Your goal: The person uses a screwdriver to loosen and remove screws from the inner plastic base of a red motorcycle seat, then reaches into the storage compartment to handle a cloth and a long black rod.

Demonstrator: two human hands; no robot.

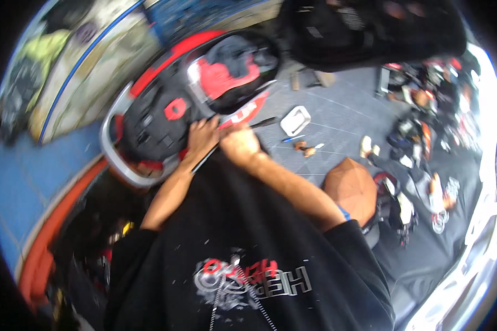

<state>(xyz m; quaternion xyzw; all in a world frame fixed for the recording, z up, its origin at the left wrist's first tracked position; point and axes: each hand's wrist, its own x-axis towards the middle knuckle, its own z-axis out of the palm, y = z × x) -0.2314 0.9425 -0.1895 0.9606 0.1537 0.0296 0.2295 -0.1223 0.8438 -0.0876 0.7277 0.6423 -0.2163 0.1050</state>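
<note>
In front of me, slightly left, lies a large red and black moulded shell (154, 118) with a grey rim, perhaps the body of a ride-on toy. Bunched dark and red cloth (226, 77) shows in its far hollow. My left hand (202, 138) rests on the shell's near edge with fingers partly stretched out. Beside it my right hand (240, 146) is closed and blurred; what it holds is hidden. A thin dark rod (204, 160) with a pale edge shows by my left wrist. Just past my right hand a dark narrow bar (264, 122) sticks out to the right.
A white tray (295, 121), a blue pen (294, 138) and small brown pieces (304, 148) lie on the grey floor. A brown domed thing (350, 190) stands to the right. Jumbled parts (417, 132) spread beyond it. A big black case (370, 33) stands at the back.
</note>
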